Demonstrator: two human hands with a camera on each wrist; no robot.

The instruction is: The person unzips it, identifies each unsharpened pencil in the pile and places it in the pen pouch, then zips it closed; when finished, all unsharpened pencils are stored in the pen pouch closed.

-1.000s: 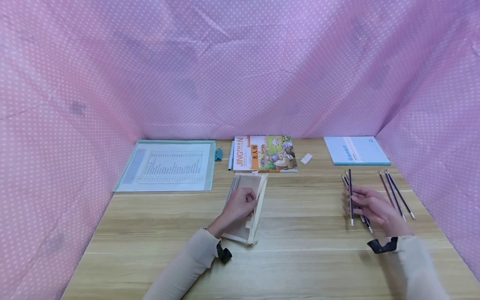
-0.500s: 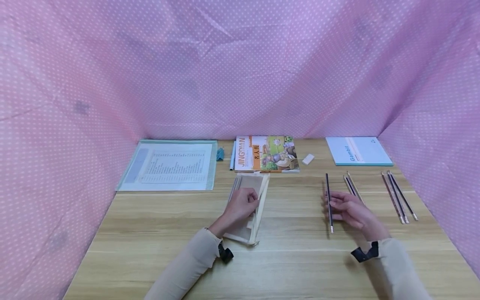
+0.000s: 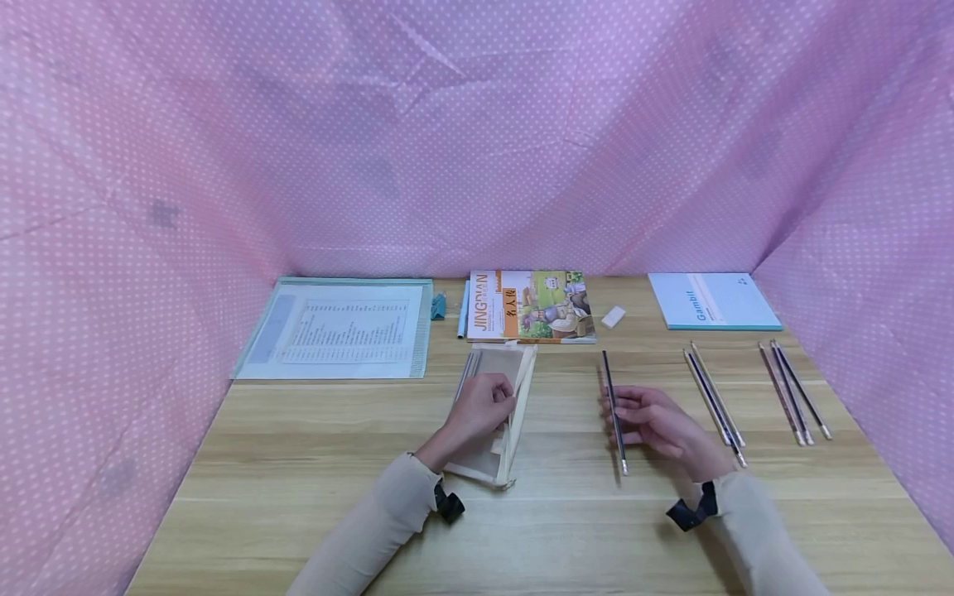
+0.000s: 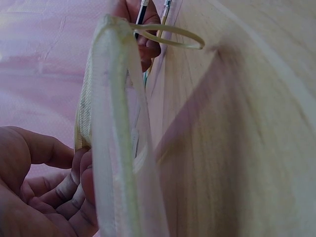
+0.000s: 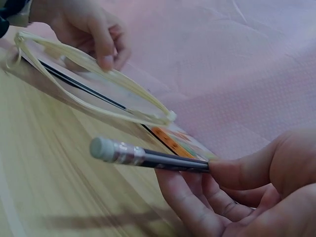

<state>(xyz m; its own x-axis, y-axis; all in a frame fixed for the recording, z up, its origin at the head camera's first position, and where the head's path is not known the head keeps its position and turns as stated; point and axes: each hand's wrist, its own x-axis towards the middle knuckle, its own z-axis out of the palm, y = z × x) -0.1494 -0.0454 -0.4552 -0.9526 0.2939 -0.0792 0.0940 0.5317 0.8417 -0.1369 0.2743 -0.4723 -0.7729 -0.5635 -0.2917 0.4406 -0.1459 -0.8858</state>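
Observation:
My left hand [image 3: 480,407] pinches the upper edge of a mesh zipper pouch [image 4: 118,128], holding its mouth apart. Dark pencils [image 5: 84,86] lie inside the pouch in the right wrist view. To the right of the pouch, my right hand [image 3: 656,422] pinches a dark pencil [image 3: 614,412] between thumb and fingers, above the table. A white eraser [image 5: 102,149] with a metal band caps the pencil's near end. Further right, several loose pencils [image 3: 714,397] lie side by side on the table, and another group of pencils [image 3: 792,393] lies beyond them.
Along the back of the wooden table [image 3: 298,497] lie a clear document folder [image 3: 350,327], a blue binder clip [image 3: 438,307], a picture-covered book [image 3: 532,306], a white eraser block [image 3: 614,317] and a light-blue notebook [image 3: 711,300]. A pink dotted cloth [image 3: 477,141] encloses the table.
My right hand has lifted the dark pencil away from the nearer loose group and carried it left towards the pouch. My left hand keeps its hold on the pouch edge.

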